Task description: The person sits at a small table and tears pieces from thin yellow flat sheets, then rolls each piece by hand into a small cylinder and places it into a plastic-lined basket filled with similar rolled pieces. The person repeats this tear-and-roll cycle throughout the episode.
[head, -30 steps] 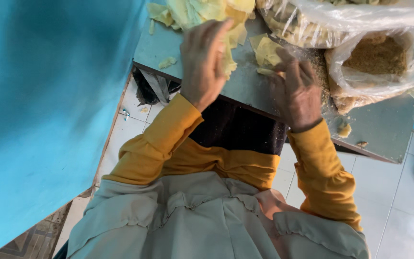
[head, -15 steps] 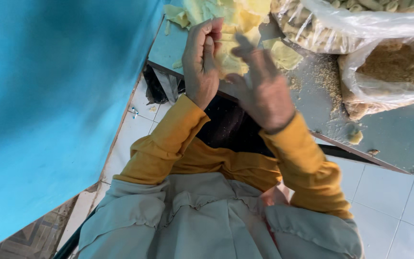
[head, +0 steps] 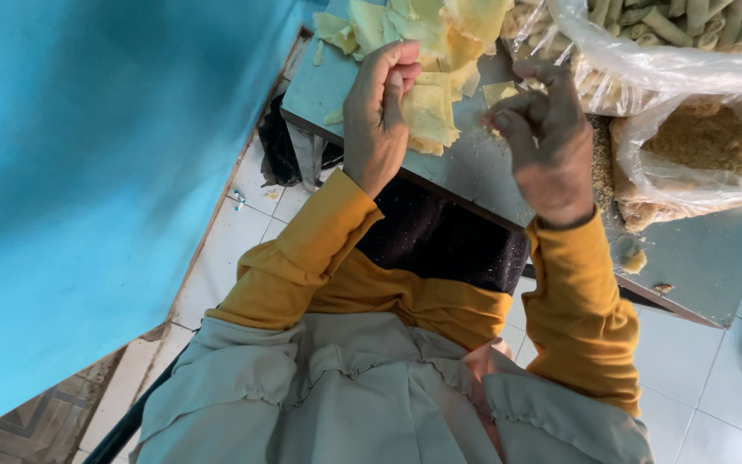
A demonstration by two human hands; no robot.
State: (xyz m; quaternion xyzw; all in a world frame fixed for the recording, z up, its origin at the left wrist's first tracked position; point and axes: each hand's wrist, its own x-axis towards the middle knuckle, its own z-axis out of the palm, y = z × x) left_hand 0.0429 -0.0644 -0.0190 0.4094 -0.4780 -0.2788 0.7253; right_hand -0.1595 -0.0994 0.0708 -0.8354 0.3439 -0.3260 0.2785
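- A pale yellow wrapper sheet (head: 429,112) lies at the near edge of the grey tabletop (head: 474,167), at the front of a loose pile of yellow sheets (head: 414,26) that runs back toward the far edge; kept at the front, it is the easiest one to lift off.
- The left hand (head: 377,120) stands on edge beside that sheet, thumb and fingers pinched on its left border, as if peeling it free of the pile.
- The right hand (head: 547,142) hovers just right of the sheet, fingers curled inward around crumbly filling; whether it holds any I cannot tell.
- A small scrap of sheet (head: 500,90) lies between the hands.
- An open clear bag of brown crumbs (head: 702,142) sits toward the right edge, near the right hand, within easy reach.
- Behind it, at the far right corner, a plastic bag of finished rolls (head: 646,34).
- A blue wall (head: 88,172) flanks the left edge; white floor tiles (head: 714,404) lie below.
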